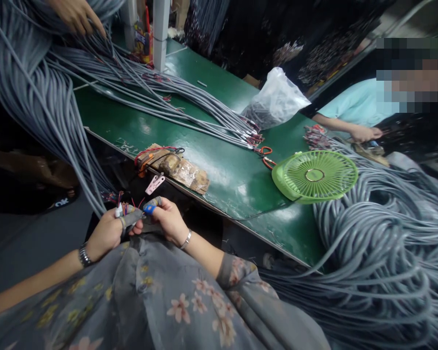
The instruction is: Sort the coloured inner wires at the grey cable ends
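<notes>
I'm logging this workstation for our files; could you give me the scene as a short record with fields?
Left hand: holding colored wires
Right hand: fingertips near the left's, blue wrap on one digit; its grip is too small to tell
Table: green, bearing gray cables, plastic bag, green fan
Near edge: taped cardboard, pink clip
Other people: a hand above cables, upper left; a light-blue sleeve, right

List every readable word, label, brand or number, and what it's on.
"OK": white letters on a dark item at lower left.
Colourful packet: lettering too blurred to read.
Green fan: hub marking too small to read.
</notes>
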Demonstrator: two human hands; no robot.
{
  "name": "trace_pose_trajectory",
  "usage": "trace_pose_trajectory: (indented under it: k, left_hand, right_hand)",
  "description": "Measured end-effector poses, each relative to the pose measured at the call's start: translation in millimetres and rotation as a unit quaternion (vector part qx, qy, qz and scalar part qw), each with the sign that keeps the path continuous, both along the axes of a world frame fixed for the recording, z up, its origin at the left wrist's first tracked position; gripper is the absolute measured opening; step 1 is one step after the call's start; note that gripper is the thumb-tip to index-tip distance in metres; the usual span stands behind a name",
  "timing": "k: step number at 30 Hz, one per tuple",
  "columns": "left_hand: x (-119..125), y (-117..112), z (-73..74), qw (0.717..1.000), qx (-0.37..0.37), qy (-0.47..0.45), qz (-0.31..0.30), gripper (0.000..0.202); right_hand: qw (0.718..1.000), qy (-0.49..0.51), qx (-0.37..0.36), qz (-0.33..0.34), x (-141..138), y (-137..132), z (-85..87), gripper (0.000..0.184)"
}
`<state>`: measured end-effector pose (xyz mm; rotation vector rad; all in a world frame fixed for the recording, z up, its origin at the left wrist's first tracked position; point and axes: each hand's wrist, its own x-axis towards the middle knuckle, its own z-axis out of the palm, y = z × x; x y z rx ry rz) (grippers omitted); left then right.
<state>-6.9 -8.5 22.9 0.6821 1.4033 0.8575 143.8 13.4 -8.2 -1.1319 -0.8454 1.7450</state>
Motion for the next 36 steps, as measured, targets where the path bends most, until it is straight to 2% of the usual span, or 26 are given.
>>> trace_pose_trajectory:
  k: [5, 14, 23, 31, 36]
  left_hand:
    - [-2.1, -0.6, -1.7, 0.999, -0.004, -0.006, -0.048, 0.029]
    - [1.3, -2.3, -1.6, 0.999, 0.007, -0.030, 0.045, 0.035]
    - [-0.6, -2.6, -4.0, 0.999, 0.020, -0.024, 0.012, 0.037]
    - [-1.9, -5.4, -3.4, 1.000, 0.017, -0.010, 0.000, 0.033]
    - [-0.5, -4.1, -4.2, 0.999, 0.026, -0.016, 0.036, 0.033]
  right_hand:
    - [1.000, 0.007, -0.006, -0.013, -1.7, -0.9, 1.2, 0.041]
    - [1.000, 0.008, 0.001, -0.026, 2.8, 0.3, -5.9, 0.045]
    - [0.998, -0.004, -0.019, 0.055, 3.6, 1.5, 4.4, 0.053]
    - [0.999, -0.027, 0.011, 0.045, 2.4, 2.2, 1.7, 0.052]
    - [0.999, 0.022, -0.019, 0.022, -1.0, -0.9, -7.3, 0.051]
